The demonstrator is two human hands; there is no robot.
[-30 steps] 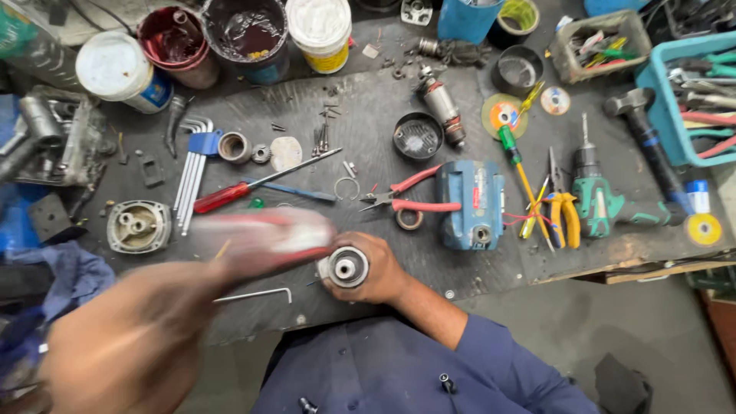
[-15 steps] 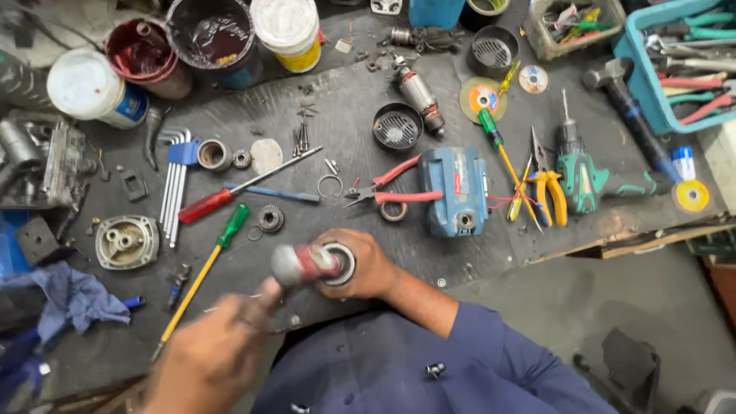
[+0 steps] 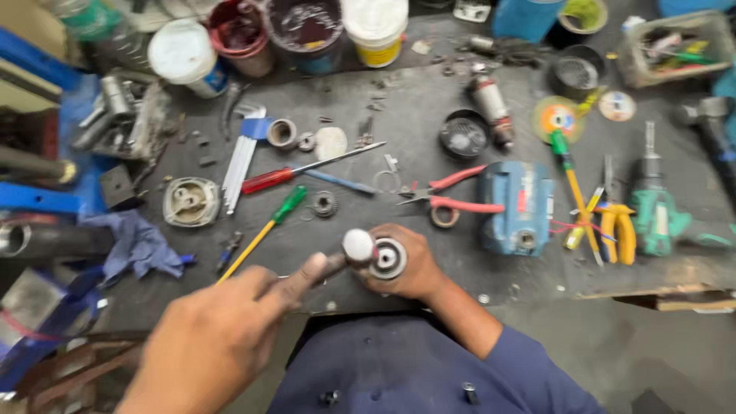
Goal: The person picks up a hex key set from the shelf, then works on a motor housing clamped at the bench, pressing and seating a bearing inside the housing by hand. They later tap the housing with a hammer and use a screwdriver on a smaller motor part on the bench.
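left hand (image 3: 222,337) blurred, round metal part (image 3: 388,258) half hidden

Single head view, looking steeply down, close over cluttered workbench (image 3: 429,115).

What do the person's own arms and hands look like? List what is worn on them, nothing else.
Both hands are bare: no gloves, rings or watch show. The left hand is large and blurred near the camera, and no sleeve of it is in view. The right hand leads to a bare forearm, then a dark blue cloth sleeve pushed up toward the elbow, matching the dark blue buttoned shirt.
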